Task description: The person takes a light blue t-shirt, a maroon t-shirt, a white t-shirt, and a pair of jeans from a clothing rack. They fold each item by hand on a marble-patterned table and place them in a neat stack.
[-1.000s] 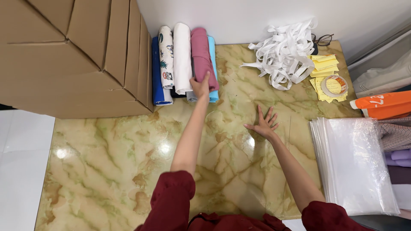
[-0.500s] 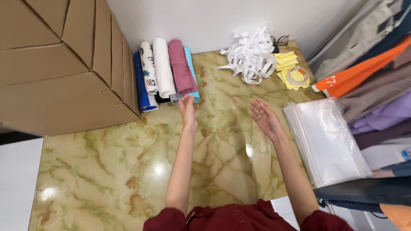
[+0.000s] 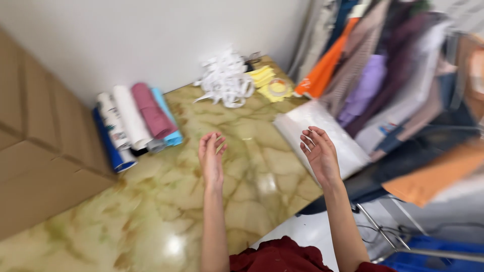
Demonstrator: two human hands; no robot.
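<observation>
My left hand point(image 3: 210, 157) hovers above the marbled table point(image 3: 151, 201), fingers loosely curled and holding nothing. My right hand point(image 3: 318, 152) is raised beside it, fingers apart and empty, over the near edge of a stack of clear plastic bags point(image 3: 322, 133). Several rolled cloths point(image 3: 136, 121) in white, pink, blue and light blue lie at the far left of the table, apart from both hands. The picture is blurred by head motion.
Cardboard boxes point(image 3: 40, 151) stand at the left. A heap of white strips point(image 3: 224, 80), yellow sheets and a tape roll point(image 3: 277, 86) lie at the back. Hanging garments point(image 3: 383, 75) in orange, purple and dark colours fill the right side. A blue crate point(image 3: 433, 252) sits low right.
My left hand has come away from the rolled cloths and both hands have lifted off the table. The view has swung right, bringing the hanging garments into sight.
</observation>
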